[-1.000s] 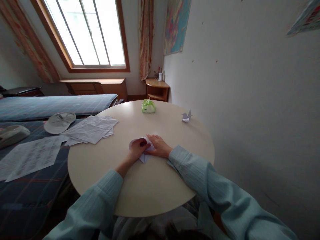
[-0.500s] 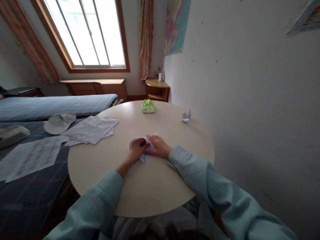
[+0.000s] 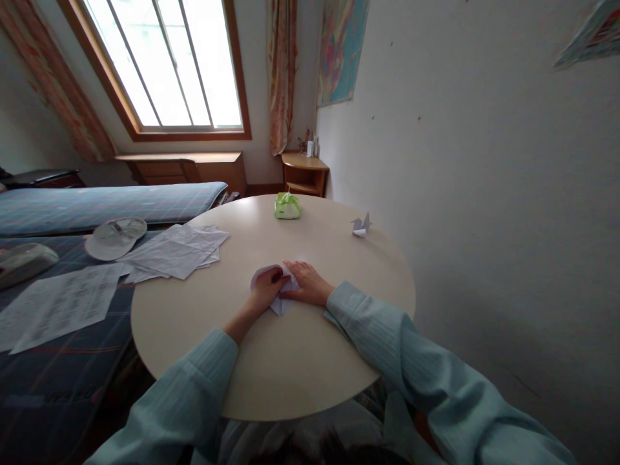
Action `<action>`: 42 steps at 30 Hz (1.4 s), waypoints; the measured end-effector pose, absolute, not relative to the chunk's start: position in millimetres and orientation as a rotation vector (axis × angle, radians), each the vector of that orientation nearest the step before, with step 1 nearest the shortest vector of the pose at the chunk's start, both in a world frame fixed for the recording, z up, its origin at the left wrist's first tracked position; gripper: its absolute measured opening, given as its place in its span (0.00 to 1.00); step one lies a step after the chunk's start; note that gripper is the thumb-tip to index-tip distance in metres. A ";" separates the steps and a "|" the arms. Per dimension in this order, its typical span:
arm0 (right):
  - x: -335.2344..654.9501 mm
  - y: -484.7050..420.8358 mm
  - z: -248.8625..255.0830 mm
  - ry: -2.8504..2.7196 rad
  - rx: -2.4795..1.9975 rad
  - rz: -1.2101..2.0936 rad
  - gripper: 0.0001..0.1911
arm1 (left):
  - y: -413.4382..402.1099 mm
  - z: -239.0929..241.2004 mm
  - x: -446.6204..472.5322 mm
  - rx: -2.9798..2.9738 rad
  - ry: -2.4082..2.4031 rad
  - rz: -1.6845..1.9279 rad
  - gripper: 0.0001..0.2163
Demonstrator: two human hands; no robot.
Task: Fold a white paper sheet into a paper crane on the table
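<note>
A folded sheet of white paper lies on the round table under both my hands, its lower end coming to a point. My left hand pinches it from the left, thumb and fingers closed at a fold. From the right, my right hand holds the paper down, its fingers extended across the right edge and the thumb near the left fingertips. My hands cover much of the paper, so its full shape is hidden. Farther off to the right stands a folded paper bird, apart from both hands.
The round cream table stands close to the right wall. A green tissue pack sits at its far side. Several white sheets overlap its left edge. On the dark plaid bed lie a printed sheet and a cap.
My left hand has shifted very slightly at the fold. The right hand and the paper look almost the same.
</note>
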State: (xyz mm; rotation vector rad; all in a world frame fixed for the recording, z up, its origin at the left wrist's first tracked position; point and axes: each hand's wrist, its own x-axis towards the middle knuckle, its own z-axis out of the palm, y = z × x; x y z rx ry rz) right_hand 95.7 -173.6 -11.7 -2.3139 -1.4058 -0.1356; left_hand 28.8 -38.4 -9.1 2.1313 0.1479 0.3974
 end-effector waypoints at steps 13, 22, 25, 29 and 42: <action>94.5 -173.0 -12.2 -1.398 -2.241 -0.079 0.37 | -42.2 -7.0 25.9 2.035 0.071 0.577 0.09; 95.6 -172.4 -10.9 -1.416 -2.242 -0.080 0.38 | -41.7 -1.9 21.4 2.200 0.120 0.661 0.10; 95.1 -172.4 -10.4 -1.409 -2.259 -0.076 0.40 | -40.4 -2.5 22.4 2.216 0.138 0.624 0.11; 94.9 -172.9 -10.5 -1.409 -2.259 -0.076 0.40 | -39.1 -2.8 23.2 2.196 0.140 0.604 0.11; 92.1 -173.7 -5.2 -1.411 -2.265 -0.053 0.39 | -38.0 -3.5 24.6 2.158 0.146 0.561 0.11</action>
